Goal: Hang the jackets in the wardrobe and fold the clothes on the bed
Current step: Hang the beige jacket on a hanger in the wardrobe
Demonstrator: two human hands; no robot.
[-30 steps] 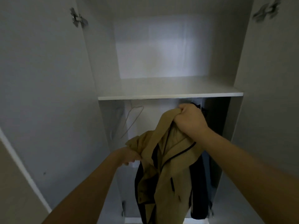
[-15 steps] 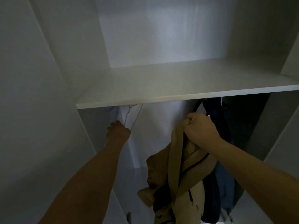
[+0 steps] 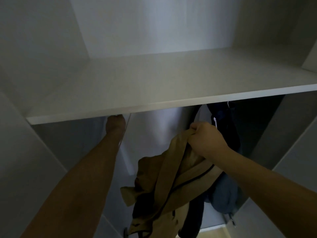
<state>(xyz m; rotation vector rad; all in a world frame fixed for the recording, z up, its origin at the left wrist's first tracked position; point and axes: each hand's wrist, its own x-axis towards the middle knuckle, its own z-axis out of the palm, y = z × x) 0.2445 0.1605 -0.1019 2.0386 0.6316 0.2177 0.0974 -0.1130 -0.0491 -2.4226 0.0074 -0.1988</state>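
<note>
Hanging step: my right hand (image 3: 206, 139) bunches the tan jacket (image 3: 164, 182), fingers clamped on its collar, below the shelf (image 3: 154, 103). My left hand (image 3: 115, 123) reaches a hanger (image 3: 124, 130), grip probably closed but unclear. Next I must free it.

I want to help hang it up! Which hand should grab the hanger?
Left. The left hand is already up under the shelf at the hanger, while the right hand grips the tan jacket.
</note>
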